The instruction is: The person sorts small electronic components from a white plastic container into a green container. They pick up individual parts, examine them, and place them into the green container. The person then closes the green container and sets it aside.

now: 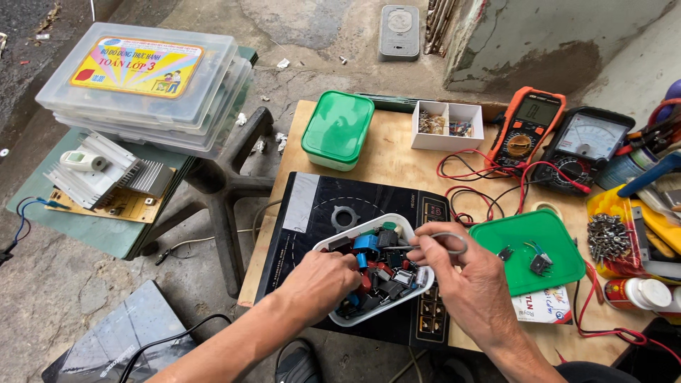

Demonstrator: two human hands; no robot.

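A white oval tray (397, 221) full of small red, blue and black electronic parts rests on a black induction cooktop (312, 206). My left hand (319, 282) reaches into the tray's near side, fingers buried among the parts. My right hand (464, 276) hovers over the tray's right end and pinches grey metal tweezers (441, 238), tips pointing left into the parts. A green lid (528, 248) right of the tray holds a few small black components.
A green lidded box (338, 129) and a white divided cardboard box (447, 125) sit at the back. An orange multimeter (526, 128) and a black analog meter (585, 145) trail red and black leads. Screws and tools crowd the right edge. Clear plastic cases (145, 85) stack at left.
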